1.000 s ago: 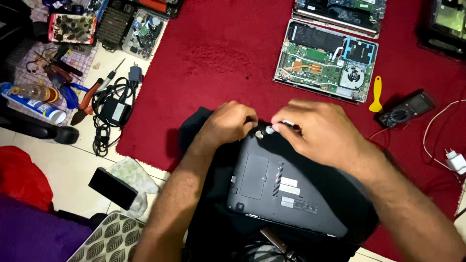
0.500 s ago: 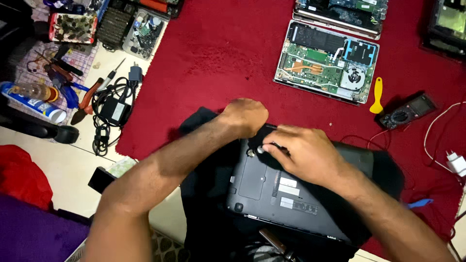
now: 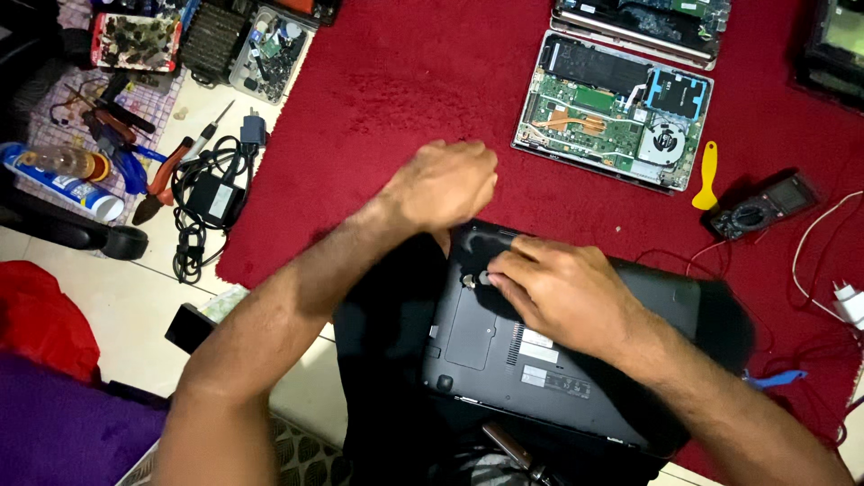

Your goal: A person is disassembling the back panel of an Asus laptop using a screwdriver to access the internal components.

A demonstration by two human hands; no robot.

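Black plastic fills the near middle of the view: an upturned laptop (image 3: 540,360) lies bottom-side up, resting on dark cloth at the near edge of the red carpet (image 3: 405,81), its underside showing vents and pale labels. The right hand (image 3: 562,292) lies flat on that underside near its far left corner, fingers (image 3: 504,270) close together and pressed down beside a small round silvery part; whether they pinch anything I cannot tell. The left hand (image 3: 441,184) sits just beyond the laptop's far left corner, knuckles up and fingers curled under at the case edge, so what they grip, if anything, is hidden. Off the carpet's left edge, on the pale tiled floor, lie a black power adapter with coiled cable (image 3: 211,202), red-handled pliers (image 3: 162,180) and a blue-and-white tube (image 3: 54,180). Near the carpet's right edge a blue tool (image 3: 776,379) lies close by, with a multimeter (image 3: 760,209) farther along. A yellow pry tool (image 3: 707,175) lies just left of the meter. Beyond it, toward the far edge, an opened laptop (image 3: 616,112) shows its green circuit board, copper heat pipe and fan, well apart from both hands. Parts trays (image 3: 207,40) sit at the far left.
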